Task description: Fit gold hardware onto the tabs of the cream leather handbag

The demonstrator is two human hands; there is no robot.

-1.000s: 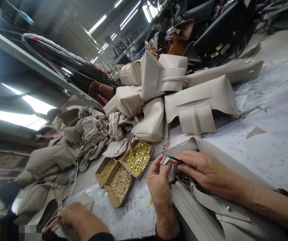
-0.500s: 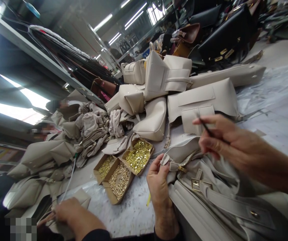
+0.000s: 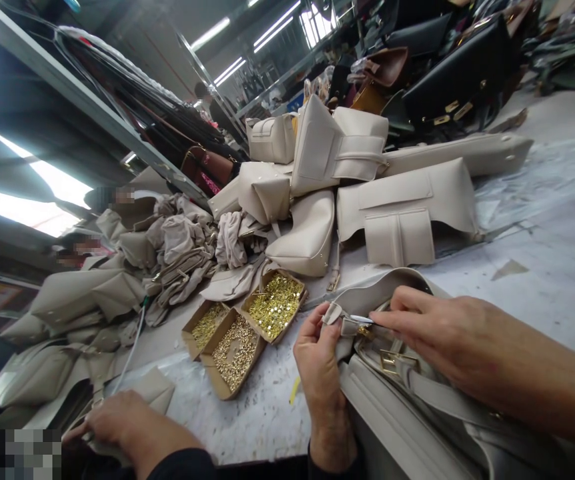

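Note:
A beige handbag (image 3: 392, 413) with a gold buckle (image 3: 397, 362) lies in front of me. The thumb and fingers of my left hand (image 3: 320, 367) pinch the end of a short beige strap (image 3: 335, 313) at the bag's upper edge. In the closed fingers of my right hand (image 3: 432, 327) is a slim hand tool (image 3: 361, 320). Its pale, shiny tip points left at the strap, close to my left fingertips; whether it touches cannot be made out. My right hand covers most of the tool and part of the bag.
Left of the bag sit cardboard trays of small gold studs (image 3: 235, 350) and gold fasteners (image 3: 276, 307). Beige bags (image 3: 397, 193) are piled behind. At lower left, a co-worker's hand (image 3: 122, 420) works on beige pieces. Black bags (image 3: 457, 73) stand at the back right.
My right hand has come down and closer to the strap, bringing the tool's tip beside my left fingers. The left hand keeps its pinch. My view has shifted slightly.

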